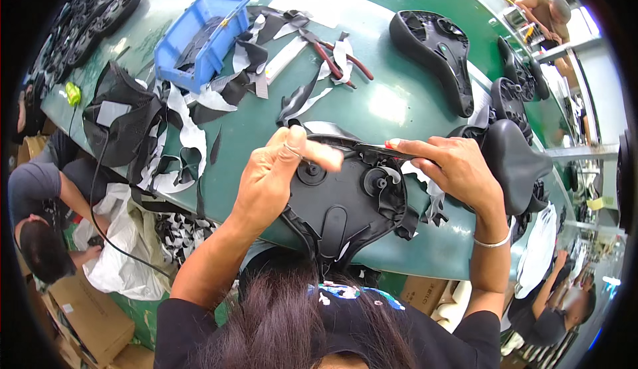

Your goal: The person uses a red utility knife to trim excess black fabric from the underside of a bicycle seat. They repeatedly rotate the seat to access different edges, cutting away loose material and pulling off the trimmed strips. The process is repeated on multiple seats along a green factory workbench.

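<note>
An upturned black bicycle saddle (332,203) lies at the near edge of the table, its underside with two round spring mounts facing up and its narrow end toward me. My left hand (272,170) is curled above its far left rim, one finger smeared by motion. What those fingers hold, if anything, is hidden. My right hand (455,166) is closed round a thin dark tool (375,148) with a red bit by the fingertip, its index finger stretched along it. The tool lies across the far rim. Loose black-and-white cover trimmings (432,196) hang beside the saddle.
Cover scraps (189,136) and a blue bin (193,70) stand to the left. Red-handled pliers (332,60) lie farther back. Finished saddles (435,57) rest on the right, one (512,163) close to my right arm. Co-workers (46,216) sit around the table.
</note>
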Available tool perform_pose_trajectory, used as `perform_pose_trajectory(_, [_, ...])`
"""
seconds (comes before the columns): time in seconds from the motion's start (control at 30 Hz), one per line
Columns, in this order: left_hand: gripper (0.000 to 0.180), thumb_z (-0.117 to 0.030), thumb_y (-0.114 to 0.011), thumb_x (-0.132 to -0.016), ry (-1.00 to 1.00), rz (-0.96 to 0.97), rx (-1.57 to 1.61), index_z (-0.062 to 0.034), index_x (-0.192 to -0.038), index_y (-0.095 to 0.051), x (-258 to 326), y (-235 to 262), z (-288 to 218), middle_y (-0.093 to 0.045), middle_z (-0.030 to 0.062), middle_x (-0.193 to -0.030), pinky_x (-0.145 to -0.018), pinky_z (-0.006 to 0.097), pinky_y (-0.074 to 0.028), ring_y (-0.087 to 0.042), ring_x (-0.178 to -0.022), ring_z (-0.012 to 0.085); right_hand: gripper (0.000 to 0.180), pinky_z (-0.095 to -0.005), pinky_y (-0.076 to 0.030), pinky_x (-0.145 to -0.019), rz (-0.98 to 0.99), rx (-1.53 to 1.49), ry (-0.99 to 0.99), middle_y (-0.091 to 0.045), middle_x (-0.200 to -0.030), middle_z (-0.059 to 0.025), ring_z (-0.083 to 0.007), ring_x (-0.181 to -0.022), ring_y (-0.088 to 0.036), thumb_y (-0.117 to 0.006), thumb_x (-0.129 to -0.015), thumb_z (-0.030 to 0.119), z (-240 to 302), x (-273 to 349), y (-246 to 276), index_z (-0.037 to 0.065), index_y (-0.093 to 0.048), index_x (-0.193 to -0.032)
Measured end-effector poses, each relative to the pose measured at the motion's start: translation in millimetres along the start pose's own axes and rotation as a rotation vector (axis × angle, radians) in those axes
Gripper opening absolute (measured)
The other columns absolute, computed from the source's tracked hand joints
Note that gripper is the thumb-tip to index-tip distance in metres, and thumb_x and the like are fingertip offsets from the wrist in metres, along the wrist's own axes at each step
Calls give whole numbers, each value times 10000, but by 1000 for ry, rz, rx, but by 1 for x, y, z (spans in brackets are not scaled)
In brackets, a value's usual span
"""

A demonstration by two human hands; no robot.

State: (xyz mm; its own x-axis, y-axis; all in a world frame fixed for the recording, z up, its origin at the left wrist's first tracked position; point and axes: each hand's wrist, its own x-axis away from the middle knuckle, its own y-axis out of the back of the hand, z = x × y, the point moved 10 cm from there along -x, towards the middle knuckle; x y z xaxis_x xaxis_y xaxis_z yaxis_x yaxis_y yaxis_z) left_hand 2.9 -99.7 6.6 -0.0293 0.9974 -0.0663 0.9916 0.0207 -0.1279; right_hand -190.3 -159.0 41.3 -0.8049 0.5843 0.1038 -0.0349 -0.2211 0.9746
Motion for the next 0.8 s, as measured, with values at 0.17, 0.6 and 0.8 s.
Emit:
perform_pose_trajectory(0.17, [574,-343,-256,-1046,-350,-96,228,-138,-521,-363,-36,62,-50,-370,10,-458,-769,298,-396,-360,-497,119,429,-381,-401,-510,81,59,-157,-518,-622,-61,-258,-537,-540,-609,-821,175,11,24,-2,226,-579,-1246])
perform_pose_trajectory(0.6, [298,-334,-653,-861,-372,713,-992,-40,-835,-612,-71,-50,-1,-591,40,-916,-926,396,-361,-497,-1034,219,395,-412,-397,-468,-20,-47,-288,-530,-560,-88,-287,-487,-552,-605,-819,162,27,33,11,192,-572,-1211])
perform_pose_trajectory(0.8, [320,-283,-407,-1015,102,297,384,-55,-804,-483,-97,-30,11,-465,12,-667,-602,305,-491,-449,-523,129,491,-370,-414,-426,8,102,-177,-557,-553,-84,-269,-452,-549,-607,-830,180,42,28,-5,194,-504,-1310])
